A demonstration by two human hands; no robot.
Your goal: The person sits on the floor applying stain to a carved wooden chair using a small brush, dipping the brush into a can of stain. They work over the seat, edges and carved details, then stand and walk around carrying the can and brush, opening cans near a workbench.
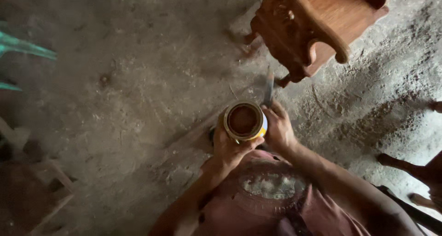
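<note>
l hand (230, 148) grips open tin (244, 121) upright – mouth up, r hand (278, 128) alongside.

A woodworking shop: dusty concrete floor (138, 79), carved wooden furniture piece (313, 29) standing unfinished

open tin (244, 121), brown contents, held upright

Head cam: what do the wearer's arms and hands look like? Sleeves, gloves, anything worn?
Both hands are bare: no gloves, rings or watch visible on the left hand or right hand. Forearms are uncovered to the frame edge, no sleeves showing. A faded reddish-pink shirt covers the torso, its round neckline in view. The picture is dim.
</note>
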